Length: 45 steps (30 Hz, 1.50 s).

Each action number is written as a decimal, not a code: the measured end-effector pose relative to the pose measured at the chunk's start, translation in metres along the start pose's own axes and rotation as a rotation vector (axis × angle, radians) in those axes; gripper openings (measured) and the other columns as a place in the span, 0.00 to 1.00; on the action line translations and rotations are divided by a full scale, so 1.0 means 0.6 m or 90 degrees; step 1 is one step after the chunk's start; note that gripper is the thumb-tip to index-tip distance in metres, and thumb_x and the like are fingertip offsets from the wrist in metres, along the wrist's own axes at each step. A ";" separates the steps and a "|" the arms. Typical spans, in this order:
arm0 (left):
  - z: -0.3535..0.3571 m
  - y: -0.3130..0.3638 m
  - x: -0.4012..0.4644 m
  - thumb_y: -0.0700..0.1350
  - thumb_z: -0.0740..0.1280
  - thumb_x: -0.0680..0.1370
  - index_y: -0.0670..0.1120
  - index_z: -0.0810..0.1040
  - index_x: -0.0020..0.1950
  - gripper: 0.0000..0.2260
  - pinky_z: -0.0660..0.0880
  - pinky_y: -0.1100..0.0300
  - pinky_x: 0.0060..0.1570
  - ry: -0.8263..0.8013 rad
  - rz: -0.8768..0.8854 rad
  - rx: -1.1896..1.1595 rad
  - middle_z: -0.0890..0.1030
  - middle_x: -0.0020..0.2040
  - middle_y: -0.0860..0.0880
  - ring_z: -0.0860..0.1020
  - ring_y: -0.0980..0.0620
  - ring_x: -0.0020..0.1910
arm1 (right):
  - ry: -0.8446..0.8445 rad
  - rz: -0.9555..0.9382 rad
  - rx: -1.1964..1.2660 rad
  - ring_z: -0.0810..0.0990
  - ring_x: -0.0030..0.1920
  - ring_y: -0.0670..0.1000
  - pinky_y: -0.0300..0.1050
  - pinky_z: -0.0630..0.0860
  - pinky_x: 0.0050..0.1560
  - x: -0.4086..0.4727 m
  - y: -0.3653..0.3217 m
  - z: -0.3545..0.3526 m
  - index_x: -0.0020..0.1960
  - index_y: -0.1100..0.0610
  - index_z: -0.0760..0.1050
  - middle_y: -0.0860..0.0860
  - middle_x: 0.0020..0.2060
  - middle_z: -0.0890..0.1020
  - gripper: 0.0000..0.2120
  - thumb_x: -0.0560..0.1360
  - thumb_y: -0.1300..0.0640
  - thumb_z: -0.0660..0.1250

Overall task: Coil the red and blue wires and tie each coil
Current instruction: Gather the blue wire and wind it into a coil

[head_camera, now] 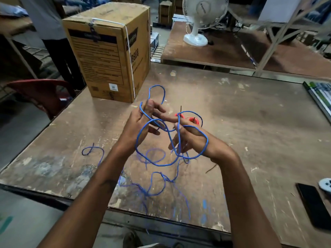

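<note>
A long blue wire (156, 164) runs in loose loops between both my hands above the worn wooden table (250, 133). My left hand (141, 122) pinches the wire near its thumb, with one loop rising above the fingers. My right hand (189, 138) grips another strand, and a large loop drapes around that wrist. The rest of the blue wire trails in tangled loops on the table toward the near edge. A red wire coil (192, 119) with a dark tie sticking up lies on the table just behind my right hand, partly hidden by it.
A tall cardboard box (109, 51) stands at the table's far left. A white fan (198, 22) sits on a second table behind. A black phone (315, 206) and a round white object (326, 184) lie at the right edge. A person stands at far left beside a red chair (43, 92).
</note>
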<state>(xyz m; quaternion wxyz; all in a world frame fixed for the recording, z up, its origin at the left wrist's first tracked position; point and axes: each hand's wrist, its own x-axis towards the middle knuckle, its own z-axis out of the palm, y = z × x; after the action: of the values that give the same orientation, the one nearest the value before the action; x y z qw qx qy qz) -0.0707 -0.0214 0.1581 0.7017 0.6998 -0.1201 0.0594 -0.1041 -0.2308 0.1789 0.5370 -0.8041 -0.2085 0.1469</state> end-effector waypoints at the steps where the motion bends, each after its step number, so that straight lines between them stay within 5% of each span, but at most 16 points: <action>1: 0.001 0.000 0.001 0.55 0.54 0.89 0.53 0.82 0.50 0.19 0.78 0.56 0.30 0.005 0.022 0.021 0.82 0.42 0.46 0.84 0.41 0.38 | 0.003 -0.002 0.010 0.85 0.47 0.63 0.63 0.83 0.53 0.001 0.011 0.006 0.77 0.41 0.72 0.53 0.46 0.87 0.18 0.88 0.46 0.56; 6: -0.006 -0.020 0.019 0.55 0.55 0.89 0.49 0.82 0.51 0.19 0.72 0.57 0.32 -0.034 0.038 0.097 0.82 0.40 0.42 0.77 0.45 0.33 | 0.014 -0.022 -0.066 0.82 0.59 0.54 0.57 0.86 0.53 0.004 0.058 0.016 0.69 0.45 0.81 0.56 0.60 0.81 0.14 0.87 0.52 0.64; 11: -0.028 -0.053 0.030 0.64 0.55 0.86 0.55 0.84 0.44 0.24 0.68 0.53 0.39 -0.095 -0.060 0.441 0.77 0.33 0.50 0.77 0.50 0.36 | 0.050 0.066 -0.223 0.87 0.51 0.46 0.55 0.84 0.54 0.000 0.108 0.028 0.71 0.46 0.78 0.47 0.56 0.86 0.18 0.85 0.59 0.63; 17: -0.024 -0.027 0.027 0.61 0.56 0.87 0.53 0.74 0.53 0.14 0.74 0.45 0.59 -0.170 -0.117 0.668 0.81 0.55 0.45 0.79 0.40 0.59 | 0.211 0.107 -0.301 0.83 0.60 0.53 0.54 0.79 0.60 -0.003 0.162 0.043 0.69 0.48 0.75 0.48 0.60 0.83 0.14 0.85 0.49 0.65; 19: -0.025 -0.002 0.034 0.59 0.54 0.87 0.54 0.77 0.49 0.17 0.73 0.50 0.57 -0.144 -0.064 0.643 0.80 0.51 0.46 0.79 0.41 0.56 | 0.278 0.083 -0.422 0.81 0.61 0.54 0.56 0.80 0.56 0.002 0.161 0.044 0.66 0.46 0.76 0.48 0.61 0.80 0.13 0.84 0.45 0.66; 22: -0.030 0.041 0.061 0.53 0.57 0.88 0.50 0.85 0.52 0.18 0.64 0.55 0.39 -0.116 -0.052 0.493 0.74 0.38 0.54 0.73 0.52 0.39 | 0.364 -0.029 -0.463 0.78 0.62 0.55 0.55 0.80 0.55 0.014 0.136 0.030 0.66 0.44 0.79 0.48 0.62 0.80 0.12 0.83 0.46 0.68; 25: -0.025 0.041 0.097 0.59 0.60 0.83 0.50 0.86 0.51 0.18 0.57 0.61 0.28 -0.048 -0.171 0.158 0.70 0.36 0.56 0.62 0.57 0.25 | 0.315 -0.186 -0.156 0.77 0.71 0.51 0.49 0.81 0.62 0.029 0.087 0.017 0.69 0.49 0.80 0.49 0.68 0.80 0.14 0.84 0.56 0.69; 28: -0.015 0.003 0.093 0.77 0.63 0.71 0.53 0.84 0.55 0.30 0.61 0.62 0.27 -0.027 -0.247 0.140 0.81 0.48 0.53 0.71 0.57 0.27 | 0.227 -0.218 0.045 0.71 0.78 0.47 0.48 0.75 0.71 0.045 0.033 0.010 0.70 0.57 0.80 0.50 0.74 0.78 0.15 0.85 0.63 0.67; 31: -0.013 -0.043 0.063 0.80 0.61 0.70 0.50 0.81 0.60 0.38 0.60 0.64 0.25 -0.179 -0.387 0.008 0.86 0.60 0.39 0.69 0.56 0.26 | 0.146 -0.245 0.113 0.72 0.78 0.49 0.48 0.73 0.74 0.061 -0.011 -0.002 0.68 0.64 0.80 0.55 0.74 0.78 0.18 0.82 0.74 0.61; 34: -0.003 -0.051 0.044 0.75 0.59 0.76 0.49 0.83 0.53 0.31 0.49 0.63 0.23 -0.344 -0.444 -0.332 0.85 0.39 0.45 0.57 0.58 0.22 | 0.054 -0.158 0.192 0.79 0.72 0.50 0.55 0.78 0.71 0.073 -0.045 -0.009 0.65 0.62 0.83 0.52 0.70 0.81 0.20 0.82 0.73 0.57; 36: -0.001 -0.039 0.054 0.76 0.59 0.78 0.50 0.78 0.51 0.29 0.47 0.64 0.25 -0.361 -0.437 -0.484 0.73 0.30 0.53 0.57 0.57 0.23 | 0.011 -0.093 0.175 0.85 0.61 0.48 0.54 0.81 0.65 0.083 -0.050 -0.006 0.63 0.64 0.84 0.50 0.61 0.87 0.20 0.81 0.73 0.57; 38: -0.003 -0.022 0.072 0.75 0.55 0.80 0.47 0.78 0.42 0.32 0.42 0.63 0.28 -0.343 -0.416 -0.440 0.69 0.27 0.52 0.53 0.56 0.23 | 0.003 -0.072 0.169 0.86 0.54 0.50 0.47 0.81 0.63 0.089 -0.041 -0.002 0.60 0.68 0.84 0.55 0.52 0.88 0.20 0.77 0.76 0.56; 40: -0.005 -0.006 0.084 0.69 0.59 0.81 0.48 0.76 0.38 0.26 0.41 0.62 0.26 -0.342 -0.389 -0.325 0.66 0.24 0.54 0.53 0.58 0.21 | 0.028 -0.066 0.200 0.86 0.57 0.55 0.46 0.80 0.64 0.088 -0.025 -0.002 0.57 0.69 0.84 0.59 0.54 0.87 0.20 0.76 0.75 0.56; 45: 0.008 0.009 0.104 0.53 0.64 0.86 0.45 0.81 0.68 0.16 0.47 0.64 0.23 -0.349 -0.318 -0.176 0.61 0.29 0.53 0.56 0.60 0.21 | 0.064 -0.074 0.245 0.84 0.64 0.56 0.48 0.76 0.71 0.073 0.011 -0.015 0.52 0.62 0.87 0.59 0.58 0.87 0.17 0.77 0.69 0.60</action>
<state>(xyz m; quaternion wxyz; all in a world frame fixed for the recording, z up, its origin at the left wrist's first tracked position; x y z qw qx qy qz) -0.0125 -0.0312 0.1791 0.7241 0.5962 -0.1357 -0.3192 -0.0608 -0.2187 0.1759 0.6982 -0.6795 -0.1955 0.1124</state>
